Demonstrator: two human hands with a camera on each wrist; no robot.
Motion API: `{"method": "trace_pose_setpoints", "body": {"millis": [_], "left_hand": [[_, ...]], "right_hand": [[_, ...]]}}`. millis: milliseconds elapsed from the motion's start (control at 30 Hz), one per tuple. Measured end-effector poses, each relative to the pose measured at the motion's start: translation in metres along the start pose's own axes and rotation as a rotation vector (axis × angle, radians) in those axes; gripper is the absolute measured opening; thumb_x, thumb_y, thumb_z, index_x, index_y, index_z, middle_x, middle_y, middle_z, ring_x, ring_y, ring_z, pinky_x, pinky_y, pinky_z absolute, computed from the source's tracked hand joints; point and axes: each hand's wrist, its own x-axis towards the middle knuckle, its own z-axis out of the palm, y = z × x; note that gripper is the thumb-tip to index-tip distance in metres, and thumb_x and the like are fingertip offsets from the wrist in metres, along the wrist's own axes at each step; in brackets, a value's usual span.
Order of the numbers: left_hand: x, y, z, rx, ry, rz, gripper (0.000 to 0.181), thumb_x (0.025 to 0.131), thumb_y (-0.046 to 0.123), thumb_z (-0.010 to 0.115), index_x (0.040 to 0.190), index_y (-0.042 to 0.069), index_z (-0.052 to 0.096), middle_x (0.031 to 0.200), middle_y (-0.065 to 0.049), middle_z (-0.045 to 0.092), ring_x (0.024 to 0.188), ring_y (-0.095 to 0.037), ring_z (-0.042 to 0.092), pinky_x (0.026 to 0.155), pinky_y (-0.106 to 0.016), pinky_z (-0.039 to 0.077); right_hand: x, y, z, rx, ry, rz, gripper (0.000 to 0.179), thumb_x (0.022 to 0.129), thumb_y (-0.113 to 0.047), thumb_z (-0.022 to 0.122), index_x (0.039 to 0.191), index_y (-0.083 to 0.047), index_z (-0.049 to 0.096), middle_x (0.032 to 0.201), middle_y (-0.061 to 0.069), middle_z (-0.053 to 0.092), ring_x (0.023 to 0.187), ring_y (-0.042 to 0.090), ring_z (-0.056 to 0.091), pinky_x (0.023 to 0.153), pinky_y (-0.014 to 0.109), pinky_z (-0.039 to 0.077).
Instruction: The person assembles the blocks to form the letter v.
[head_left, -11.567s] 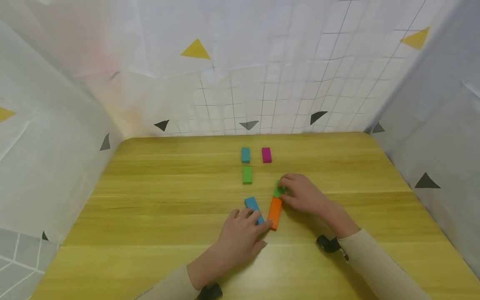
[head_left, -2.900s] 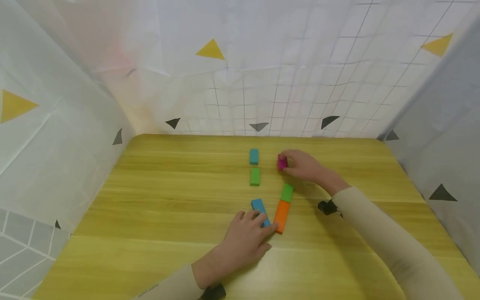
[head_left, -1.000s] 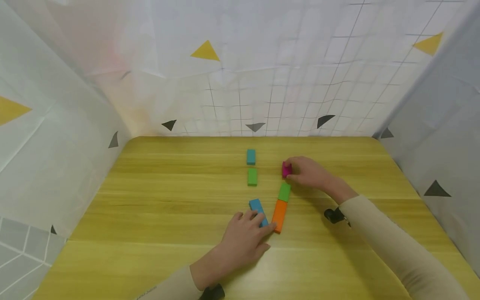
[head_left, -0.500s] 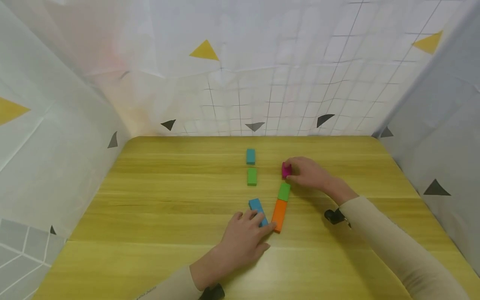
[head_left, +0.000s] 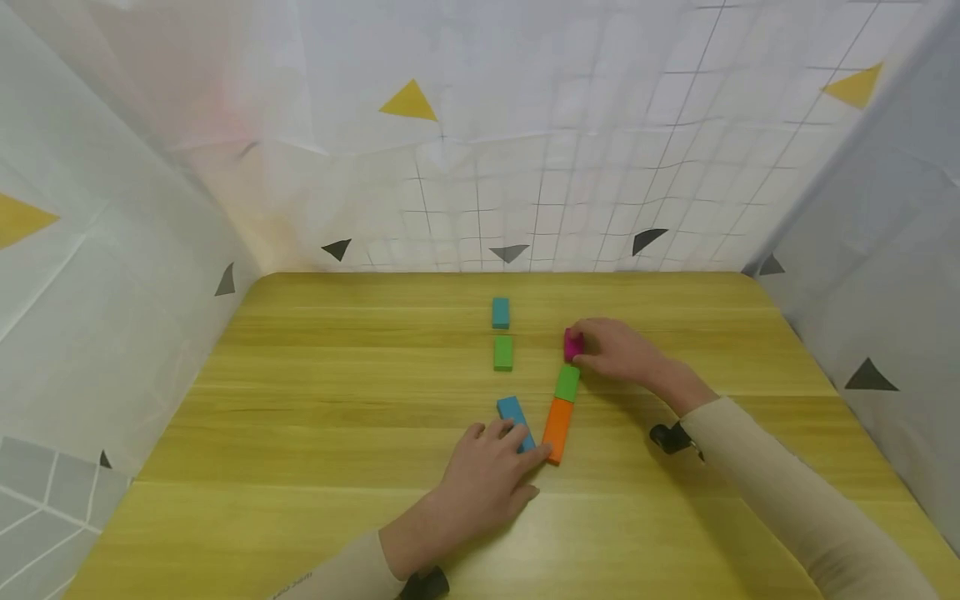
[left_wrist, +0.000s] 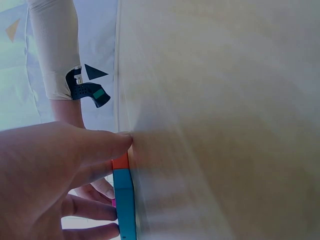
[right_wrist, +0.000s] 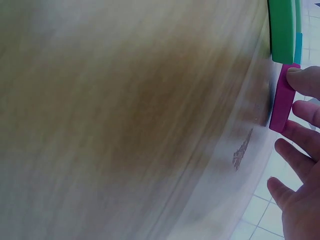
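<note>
In the head view my right hand [head_left: 618, 354] pinches a magenta block [head_left: 571, 343] between thumb and fingers, just beyond the far end of a green block [head_left: 567, 383]. That green block lies end to end with a longer orange block [head_left: 558, 429], forming a slightly slanted row. My left hand [head_left: 483, 479] lies with spread fingers over a blue block [head_left: 512, 408], its index fingertip at the near end of the orange one. In the right wrist view the magenta block [right_wrist: 283, 100] stands close to the green block's end [right_wrist: 283, 35].
A second green block [head_left: 503, 353] and a teal block [head_left: 501, 312] lie farther back on the wooden table [head_left: 337, 375], left of the row. A white sheet wall [head_left: 480, 183] with triangles and grid lines rises behind, and sheets flank both sides.
My right hand has left the green block at the orange one's end, taken hold of the magenta block at the back and drawn it nearer that green block. My left hand has stayed in place.
</note>
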Motion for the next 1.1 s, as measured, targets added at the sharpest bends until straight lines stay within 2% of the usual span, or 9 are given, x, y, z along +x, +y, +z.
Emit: {"method": "trace_pose_setpoints", "body": {"millis": [333, 633, 1100], "left_hand": [[0.0002, 0.0005, 0.0002, 0.009, -0.009, -0.004, 0.051, 0.092, 0.053, 0.061, 0.140, 0.038, 0.054, 0.125, 0.004, 0.061, 0.125, -0.024, 0.055, 0.095, -0.048, 0.050], [0.0004, 0.0007, 0.0000, -0.010, -0.008, -0.007, 0.050, 0.093, 0.052, 0.062, 0.140, 0.038, 0.055, 0.125, 0.004, 0.062, 0.126, -0.025, 0.054, 0.096, -0.049, 0.049], [0.0001, 0.0007, -0.0004, 0.002, 0.006, -0.004, 0.050, 0.092, 0.052, 0.062, 0.140, 0.038, 0.055, 0.124, 0.004, 0.062, 0.125, -0.024, 0.055, 0.094, -0.047, 0.050]], "right_hand": [[-0.0040, -0.0013, 0.0021, 0.002, 0.010, 0.005, 0.038, 0.088, -0.020, 0.074, 0.121, -0.005, 0.063, 0.116, 0.011, 0.069, 0.107, 0.027, 0.062, 0.100, 0.049, 0.049], [-0.0047, -0.0006, 0.0054, -0.002, 0.037, -0.009, 0.032, 0.087, -0.020, 0.074, 0.115, -0.007, 0.064, 0.108, 0.008, 0.069, 0.099, 0.025, 0.061, 0.095, 0.047, 0.050], [-0.0043, -0.0007, 0.0058, -0.002, 0.021, -0.002, 0.029, 0.091, -0.022, 0.070, 0.116, -0.009, 0.062, 0.109, 0.007, 0.066, 0.095, 0.022, 0.057, 0.090, 0.043, 0.052]]}}
